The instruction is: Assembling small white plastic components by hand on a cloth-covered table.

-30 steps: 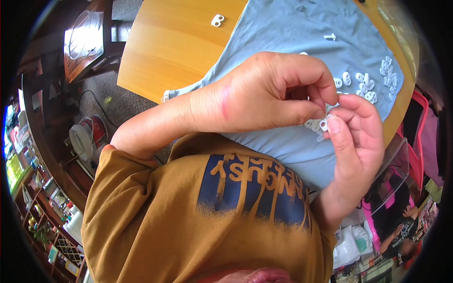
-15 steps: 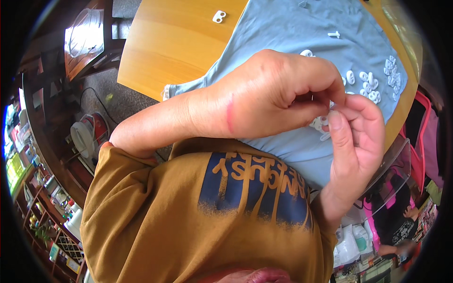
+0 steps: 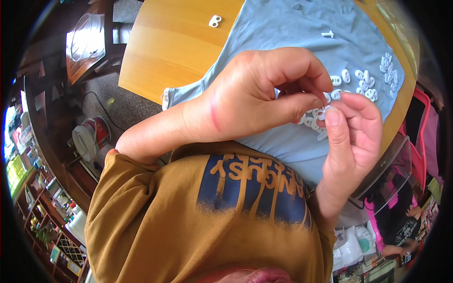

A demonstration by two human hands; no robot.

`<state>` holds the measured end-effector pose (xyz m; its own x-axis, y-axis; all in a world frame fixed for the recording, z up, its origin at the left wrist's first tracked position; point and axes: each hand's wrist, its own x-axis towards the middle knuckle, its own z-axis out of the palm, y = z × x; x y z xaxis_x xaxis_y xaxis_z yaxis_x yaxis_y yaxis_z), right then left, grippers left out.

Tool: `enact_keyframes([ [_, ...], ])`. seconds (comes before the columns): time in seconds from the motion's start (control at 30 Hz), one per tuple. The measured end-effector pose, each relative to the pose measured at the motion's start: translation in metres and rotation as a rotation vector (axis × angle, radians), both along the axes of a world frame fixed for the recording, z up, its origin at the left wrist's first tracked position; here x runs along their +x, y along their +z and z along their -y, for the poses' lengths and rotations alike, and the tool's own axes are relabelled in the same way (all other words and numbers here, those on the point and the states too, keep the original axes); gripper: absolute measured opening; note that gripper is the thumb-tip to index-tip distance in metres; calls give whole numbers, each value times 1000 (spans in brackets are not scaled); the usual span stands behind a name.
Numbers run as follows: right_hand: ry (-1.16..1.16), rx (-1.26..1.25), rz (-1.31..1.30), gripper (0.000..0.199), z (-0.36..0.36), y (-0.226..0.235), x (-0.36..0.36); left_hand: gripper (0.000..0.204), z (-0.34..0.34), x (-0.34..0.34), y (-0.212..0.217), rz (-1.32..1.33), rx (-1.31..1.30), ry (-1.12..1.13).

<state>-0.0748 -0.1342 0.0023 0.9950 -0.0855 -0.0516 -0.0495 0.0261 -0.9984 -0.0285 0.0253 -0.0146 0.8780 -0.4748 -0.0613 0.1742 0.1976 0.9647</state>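
My left hand [image 3: 257,96] and my right hand [image 3: 351,137] meet in front of my chest, fingertips pinched together on a small white plastic piece [image 3: 322,113]. Both hover above a light blue cloth [image 3: 283,28] spread on a wooden table [image 3: 174,42]. Several more white plastic pieces [image 3: 311,120] lie on the cloth just under my fingers. Another group of white pieces [image 3: 373,85] lies further right on the cloth.
A single white two-hole piece [image 3: 214,20] lies on the bare wood at the far left. A small white piece [image 3: 327,34] rests alone on the cloth. A wooden chair [image 3: 89,42] stands left of the table, with a fan [image 3: 85,141] on the floor.
Both hands have stayed pinched together, shifting slightly up and right over the cloth. The fingers have turned the white piece a little.
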Motion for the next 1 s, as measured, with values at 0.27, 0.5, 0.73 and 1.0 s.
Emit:
enact_keyframes([
  [0.27, -15, -66, 52, 23, -3, -3, -6, 10, 2, -1, 5, 245, 197, 40],
  [0.5, -45, -33, 47, 20, -4, -6, -11, 10, 1, -1, 7, 309, 263, 9],
  [0.73, -69, 48, 88, 16, -9, -8, -8, 17, 0, -3, 8, 8, 11, 30],
  [1.0, -108, 147, 111, 14, -13, -11, -7, 28, -7, -12, -2, -97, 42, -3],
])
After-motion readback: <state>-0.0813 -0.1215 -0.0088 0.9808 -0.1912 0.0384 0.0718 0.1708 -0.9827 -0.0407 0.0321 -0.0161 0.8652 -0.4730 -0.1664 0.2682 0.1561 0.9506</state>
